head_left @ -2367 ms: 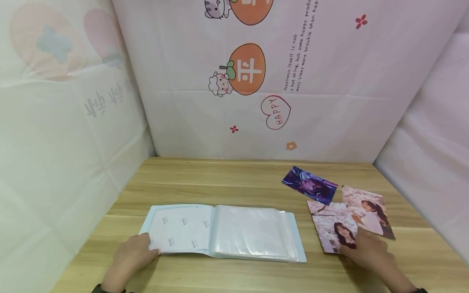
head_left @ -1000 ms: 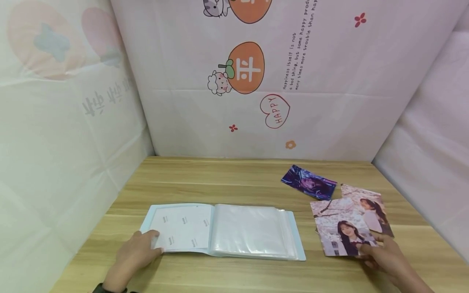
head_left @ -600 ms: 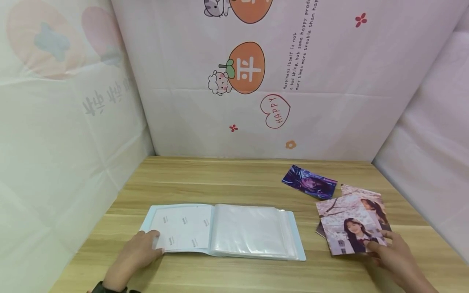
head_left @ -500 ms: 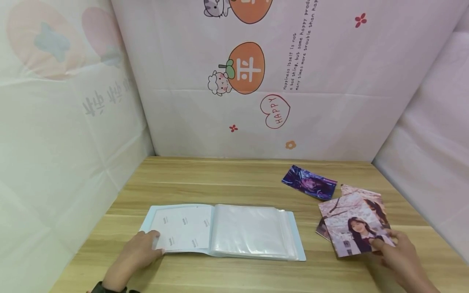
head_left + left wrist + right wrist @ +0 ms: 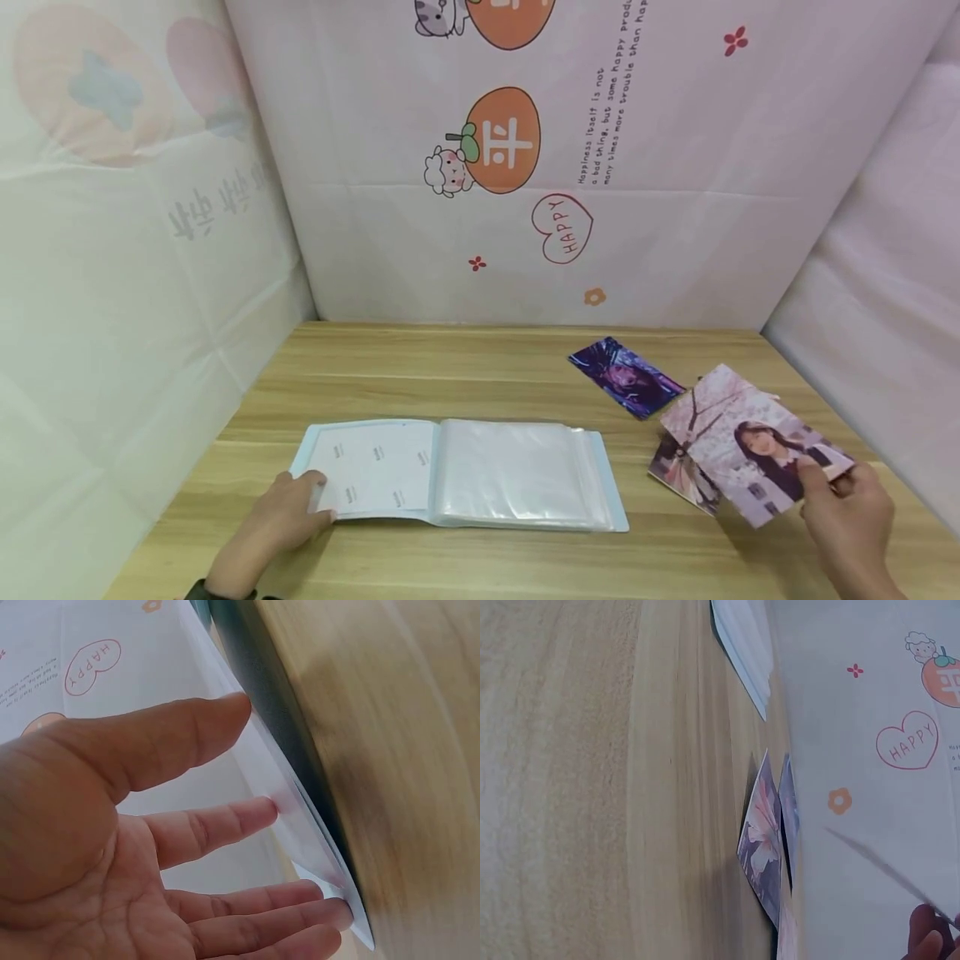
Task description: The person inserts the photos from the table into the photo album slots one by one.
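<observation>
My right hand (image 5: 847, 508) pinches a photo (image 5: 738, 450) of a long-haired person under pink blossom, thumb on its front. It is tilted and raised over the other photos; the right wrist view shows its thin edge (image 5: 889, 868) above the fingertips (image 5: 924, 922). Beneath it, partly covered, lies a photo with a flower print (image 5: 678, 475), also in the right wrist view as a flower photo (image 5: 761, 844). My left hand (image 5: 281, 517) rests at the left edge of an opened photo album (image 5: 298, 458), its straight fingers (image 5: 247, 817) touching the white page (image 5: 371, 467).
A purple-blue photo (image 5: 626, 377) lies farther back on the wooden table (image 5: 450, 367). Clear plastic sleeves (image 5: 517, 475) fill the album's right side. White printed cloth (image 5: 390, 250) stands behind and at both sides. Another photo's corner (image 5: 771, 395) peeks out behind the raised one.
My right hand has lifted the blossom photo off the table, moved it right and turned it, uncovering the flower photo. The purple photo has turned slightly. The left hand stays by the album.
</observation>
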A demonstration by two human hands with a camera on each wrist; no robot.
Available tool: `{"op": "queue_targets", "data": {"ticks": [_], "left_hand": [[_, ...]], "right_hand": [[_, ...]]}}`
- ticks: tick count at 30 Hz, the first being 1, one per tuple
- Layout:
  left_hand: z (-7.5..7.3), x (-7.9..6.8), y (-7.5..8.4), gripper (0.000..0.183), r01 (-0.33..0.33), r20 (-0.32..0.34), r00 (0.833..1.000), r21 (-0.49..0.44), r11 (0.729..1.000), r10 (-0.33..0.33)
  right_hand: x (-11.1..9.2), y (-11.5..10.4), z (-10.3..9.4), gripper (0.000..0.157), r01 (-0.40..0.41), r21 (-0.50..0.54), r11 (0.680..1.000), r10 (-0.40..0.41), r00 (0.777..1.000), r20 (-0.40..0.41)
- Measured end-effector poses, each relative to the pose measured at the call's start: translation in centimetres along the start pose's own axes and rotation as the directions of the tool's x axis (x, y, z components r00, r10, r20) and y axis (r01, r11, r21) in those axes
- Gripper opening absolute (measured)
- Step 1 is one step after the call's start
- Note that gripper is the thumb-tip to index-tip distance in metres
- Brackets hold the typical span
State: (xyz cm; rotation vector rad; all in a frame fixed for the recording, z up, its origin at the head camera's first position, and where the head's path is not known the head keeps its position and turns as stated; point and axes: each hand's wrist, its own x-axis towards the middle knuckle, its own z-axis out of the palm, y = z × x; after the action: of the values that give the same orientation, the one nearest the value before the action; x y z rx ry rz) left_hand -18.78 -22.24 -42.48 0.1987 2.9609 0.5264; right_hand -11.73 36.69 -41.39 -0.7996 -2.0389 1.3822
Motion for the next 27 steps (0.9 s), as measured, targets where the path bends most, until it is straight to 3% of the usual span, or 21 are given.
{"op": "queue_targets", "data": {"ticks": [6,13,20,24,27], "left_hand": [[0.0,0.1,-0.1,0.046,-0.007,0.003,1.000,0.009,1.000,0.007],[0.0,0.2,-0.1,0.045,-0.022,0.011,1.000,0.013,1.000,0.022],[0.2,0.3,-0.3,0.045,-0.036,-0.003,0.999,0.011,0.999,0.036],[0.3,0.5,-0.4,0.045,-0.042,-0.009,0.999,0.011,0.999,0.042],[0.3,0.6,-0.4,0.044,-0.036,-0.008,0.999,0.016,0.999,0.037]], "right_hand": [[-0.1,-0.7,0.2,0.010,-0.043,0.150,0.988,0.051,0.998,-0.045],[0.0,-0.6,0.4,0.007,-0.038,0.117,0.992,0.039,0.999,-0.014],[0.0,0.2,1.4,0.013,-0.079,0.304,0.949,0.044,0.992,0.122],[-0.3,-0.2,2.9,0.031,-0.054,0.278,0.959,0.006,0.985,0.171],[-0.6,-0.9,4.3,0.027,-0.040,0.270,0.962,-0.018,0.978,0.209]]}}
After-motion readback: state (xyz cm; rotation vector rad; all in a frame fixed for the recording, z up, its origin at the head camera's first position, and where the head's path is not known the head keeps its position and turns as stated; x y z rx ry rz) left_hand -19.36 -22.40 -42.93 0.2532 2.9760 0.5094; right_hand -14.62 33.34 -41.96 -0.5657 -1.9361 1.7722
